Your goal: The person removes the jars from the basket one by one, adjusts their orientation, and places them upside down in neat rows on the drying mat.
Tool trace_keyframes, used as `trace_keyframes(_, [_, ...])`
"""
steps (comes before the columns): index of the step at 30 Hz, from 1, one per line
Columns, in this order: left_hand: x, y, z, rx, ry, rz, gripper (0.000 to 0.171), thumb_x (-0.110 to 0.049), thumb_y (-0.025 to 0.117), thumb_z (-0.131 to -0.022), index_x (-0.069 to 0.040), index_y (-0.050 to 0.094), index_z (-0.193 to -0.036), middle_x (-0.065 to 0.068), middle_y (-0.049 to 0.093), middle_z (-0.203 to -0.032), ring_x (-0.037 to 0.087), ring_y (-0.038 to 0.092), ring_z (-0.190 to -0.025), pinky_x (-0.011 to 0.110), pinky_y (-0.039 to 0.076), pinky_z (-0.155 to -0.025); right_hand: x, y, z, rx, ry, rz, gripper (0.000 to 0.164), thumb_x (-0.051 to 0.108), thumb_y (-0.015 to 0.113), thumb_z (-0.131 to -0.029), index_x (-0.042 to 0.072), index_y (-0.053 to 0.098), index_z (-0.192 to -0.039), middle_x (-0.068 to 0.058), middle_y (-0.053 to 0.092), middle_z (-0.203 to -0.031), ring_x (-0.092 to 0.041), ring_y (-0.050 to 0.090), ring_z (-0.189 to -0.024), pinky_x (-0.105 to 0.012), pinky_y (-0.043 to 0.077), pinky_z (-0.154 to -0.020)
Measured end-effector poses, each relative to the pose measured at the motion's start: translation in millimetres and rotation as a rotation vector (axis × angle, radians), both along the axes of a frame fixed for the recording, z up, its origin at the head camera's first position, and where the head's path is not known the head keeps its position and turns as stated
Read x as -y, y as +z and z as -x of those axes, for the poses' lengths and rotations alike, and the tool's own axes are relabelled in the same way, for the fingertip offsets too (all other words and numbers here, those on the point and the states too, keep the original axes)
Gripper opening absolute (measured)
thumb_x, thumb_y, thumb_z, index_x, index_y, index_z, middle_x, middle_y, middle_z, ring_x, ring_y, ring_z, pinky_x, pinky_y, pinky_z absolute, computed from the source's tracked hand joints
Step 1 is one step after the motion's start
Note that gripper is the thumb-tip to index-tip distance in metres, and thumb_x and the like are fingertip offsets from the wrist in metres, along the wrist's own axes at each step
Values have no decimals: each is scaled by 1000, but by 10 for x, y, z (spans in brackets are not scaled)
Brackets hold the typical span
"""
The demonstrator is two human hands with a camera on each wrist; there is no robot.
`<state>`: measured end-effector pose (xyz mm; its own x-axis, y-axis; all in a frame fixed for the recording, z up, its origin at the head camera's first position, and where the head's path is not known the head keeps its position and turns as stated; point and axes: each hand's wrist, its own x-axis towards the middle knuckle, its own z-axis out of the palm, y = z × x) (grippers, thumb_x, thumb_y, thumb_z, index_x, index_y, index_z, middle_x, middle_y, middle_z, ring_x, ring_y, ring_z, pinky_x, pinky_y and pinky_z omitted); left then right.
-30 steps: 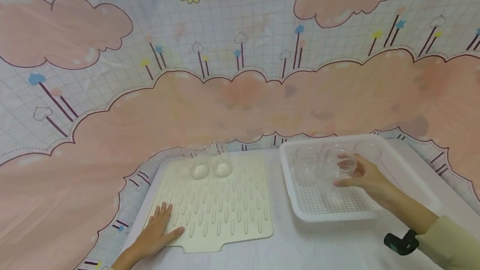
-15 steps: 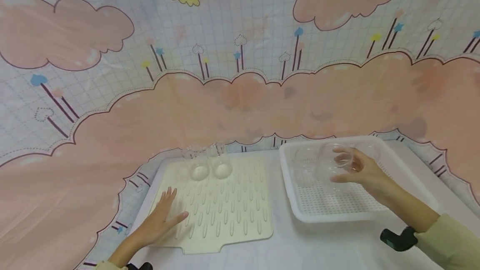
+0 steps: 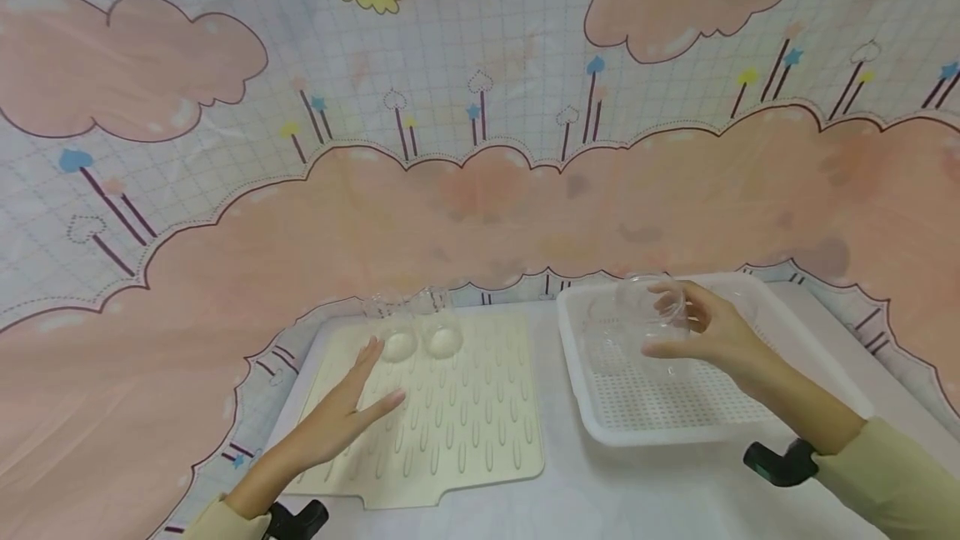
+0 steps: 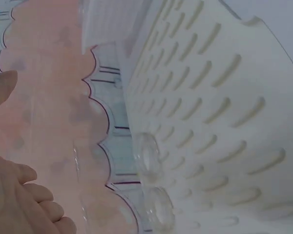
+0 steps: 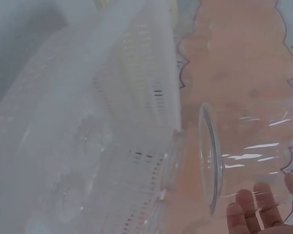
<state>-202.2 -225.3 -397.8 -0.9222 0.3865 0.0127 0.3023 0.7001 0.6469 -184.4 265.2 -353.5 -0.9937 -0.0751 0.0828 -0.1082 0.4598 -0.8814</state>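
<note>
My right hand (image 3: 708,332) grips a clear cup (image 3: 648,307), fingers on its far side and thumb at the near side, above the white basket. In the right wrist view this cup (image 5: 259,151) shows a thick round rim, with fingertips on its wall. My left hand (image 3: 341,411) holds nothing, fingers extended and thumb spread, over the left part of the cream ridged mat (image 3: 487,415). Two clear cups (image 3: 444,342) stand side by side at the mat's back edge, just beyond the left fingertips. Their round ends (image 4: 149,158) also show in the left wrist view.
A white perforated basket (image 3: 588,423) sits right of the mat, holding more clear cups (image 5: 90,134). Both rest on a white table (image 3: 570,498). A patterned cloth (image 3: 480,207) hangs behind. Each wrist carries a black camera mount (image 3: 783,463).
The left hand has risen from the mat and moved forward and right toward the two standing cups. The right hand has lifted its cup up and to the left within the basket's area.
</note>
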Motion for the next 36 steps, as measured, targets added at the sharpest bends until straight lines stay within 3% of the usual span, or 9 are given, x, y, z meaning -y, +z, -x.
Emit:
trace_keyframes(7, [-391, 236, 4, -34, -60, -73, 86, -49, 55, -100, -16, 4, -162, 8, 3, -166, 35, 5, -151, 66, 12, -115, 171, 93, 11, -35, -21, -111, 86, 34, 89, -74, 10, 47, -145, -20, 50, -136, -46, 41, -130, -68, 41, -98])
trace_keyframes(14, [-816, 426, 20, -1, -115, -148, 84, -52, 56, -98, -30, 5, -161, -5, 7, -166, 25, 9, -151, 62, 16, -116, 359, 125, 47, -227, 15, -215, 84, 34, 94, -67, 13, 53, -138, -12, 55, -123, -33, 52, -112, -54, 48, -92])
trace_keyframes(18, [-1077, 498, 59, 11, -162, -176, 85, -55, 58, -97, -32, 7, -161, -11, 9, -164, 18, 11, -150, 57, 17, -118, 445, 109, 76, -328, 21, -262, 86, 29, 96, -64, 11, 54, -137, -8, 57, -118, -27, 53, -106, -48, 50, -89])
trace_keyframes(27, [-1480, 590, 89, 20, -210, -218, 88, -60, 62, -92, -45, 5, -157, -16, 11, -162, 15, 17, -148, 51, 22, -118, 579, 98, 97, -453, 45, -343, 76, 23, 97, -60, 7, 60, -125, -9, 55, -118, -29, 54, -104, -51, 51, -85])
trace_keyframes(32, [-1641, 604, 105, 66, -230, -296, 93, -57, 67, -90, -36, 8, -159, -13, 13, -163, 17, 25, -146, 38, 27, -117, 632, 108, 102, -535, 72, -377, 77, 20, 99, -56, 9, 62, -123, -8, 54, -113, -26, 52, -101, -47, 50, -82])
trace_keyframes(36, [-1760, 614, 125, 98, -246, -373, 97, -52, 72, -88, -26, 13, -161, -9, 17, -163, 8, 24, -146, 30, 30, -115, 683, 124, 98, -592, 83, -449, 80, 22, 99, -55, 9, 62, -124, -7, 54, -109, -24, 51, -95, -42, 48, -77])
